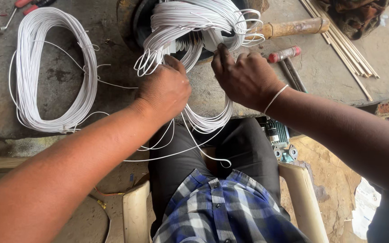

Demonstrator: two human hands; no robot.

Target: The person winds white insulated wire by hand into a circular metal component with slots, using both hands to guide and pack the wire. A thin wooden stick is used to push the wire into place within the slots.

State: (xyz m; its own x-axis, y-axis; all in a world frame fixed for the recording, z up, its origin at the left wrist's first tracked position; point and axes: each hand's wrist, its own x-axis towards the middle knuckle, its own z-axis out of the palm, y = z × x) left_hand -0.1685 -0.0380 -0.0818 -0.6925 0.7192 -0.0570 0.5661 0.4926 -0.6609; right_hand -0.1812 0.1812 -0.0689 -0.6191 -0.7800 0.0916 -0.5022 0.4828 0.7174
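A round dark metal motor body [129, 20] lies on a grey concrete slab [59, 76], with many loops of thin white wire [194, 20] bundled through and over it. My left hand [165, 87] is closed around several of these white strands at the body's near edge. My right hand [244, 76], with a thin bangle at the wrist, pinches the white wires beside it with thumb and fingertips. More loops [208, 119] hang off the slab's edge onto my lap.
A large loose coil of white wire [52, 67] lies at the left. A wooden-handled tool [293, 28], a red-handled screwdriver [284, 54] and thin sticks [343, 42] lie at the right. Red-handled pliers [21, 5] sit top left. A small motor [278, 135] is on the ground.
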